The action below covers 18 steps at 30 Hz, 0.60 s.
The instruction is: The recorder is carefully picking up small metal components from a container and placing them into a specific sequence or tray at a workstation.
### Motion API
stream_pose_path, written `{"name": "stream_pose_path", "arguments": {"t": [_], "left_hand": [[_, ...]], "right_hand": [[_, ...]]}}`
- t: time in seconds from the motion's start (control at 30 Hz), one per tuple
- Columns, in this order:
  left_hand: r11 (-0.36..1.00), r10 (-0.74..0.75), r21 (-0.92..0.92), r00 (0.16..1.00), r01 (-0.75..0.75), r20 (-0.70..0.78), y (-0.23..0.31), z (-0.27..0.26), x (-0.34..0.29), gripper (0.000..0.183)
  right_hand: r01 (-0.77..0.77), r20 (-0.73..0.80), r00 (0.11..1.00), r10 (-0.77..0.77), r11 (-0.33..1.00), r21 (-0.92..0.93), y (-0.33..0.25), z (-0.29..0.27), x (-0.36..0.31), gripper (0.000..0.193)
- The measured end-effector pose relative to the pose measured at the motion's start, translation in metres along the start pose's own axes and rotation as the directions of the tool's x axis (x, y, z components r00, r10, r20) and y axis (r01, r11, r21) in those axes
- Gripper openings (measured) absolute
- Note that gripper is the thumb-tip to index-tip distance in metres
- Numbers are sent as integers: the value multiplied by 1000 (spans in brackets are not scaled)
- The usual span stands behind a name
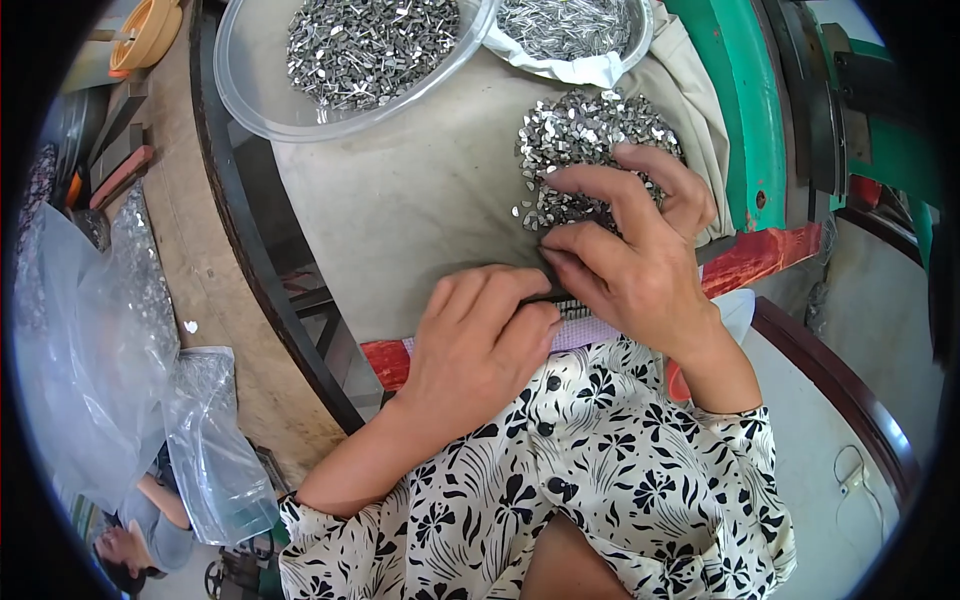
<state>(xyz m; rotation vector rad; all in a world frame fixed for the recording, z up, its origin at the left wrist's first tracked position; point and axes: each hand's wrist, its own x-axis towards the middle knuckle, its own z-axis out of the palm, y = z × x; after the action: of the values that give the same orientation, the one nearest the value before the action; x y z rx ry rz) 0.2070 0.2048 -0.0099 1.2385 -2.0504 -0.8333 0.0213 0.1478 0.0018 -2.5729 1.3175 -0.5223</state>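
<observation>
At centre, curls left hand (475,340) and right hand (650,260) at a dark ridged strip (573,309), cannot tell either grip; shows angular metal chips (560,135) heaped just above, similar pieces (375,55) in a clear plastic tub (252,60) upper left, slim pins (570,30) in a bowl (641,38) top centre

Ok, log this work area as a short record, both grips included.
Left grip: fingers curled at a dark ridged strip
Right grip: thumb and forefinger close together near it; contents unclear
Heap: small metal chips on beige cloth, partly behind right grip
Clear plastic basin: top, similar chips inside
Bowl: right of basin, holding silver pins
</observation>
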Motion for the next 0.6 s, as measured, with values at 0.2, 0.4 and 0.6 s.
{"name": "stream_pose_path", "arguments": {"t": [0.2, 0.4, 0.6], "left_hand": [[999, -3, 40, 999, 0, 52, -2, 10, -2, 18], [998, 12, 68, 998, -15, 55, -1, 8, -3, 21], [999, -41, 29, 996, 38, 74, -1, 6, -3, 30]], "right_hand": [[-26, -70, 997, 28, 999, 29, 7, -5, -28, 18], [-41, -51, 998, 44, 997, 65, 4, -9, -54, 15], [-69, -24, 997, 70, 996, 55, 9, -10, -54, 17]]}}
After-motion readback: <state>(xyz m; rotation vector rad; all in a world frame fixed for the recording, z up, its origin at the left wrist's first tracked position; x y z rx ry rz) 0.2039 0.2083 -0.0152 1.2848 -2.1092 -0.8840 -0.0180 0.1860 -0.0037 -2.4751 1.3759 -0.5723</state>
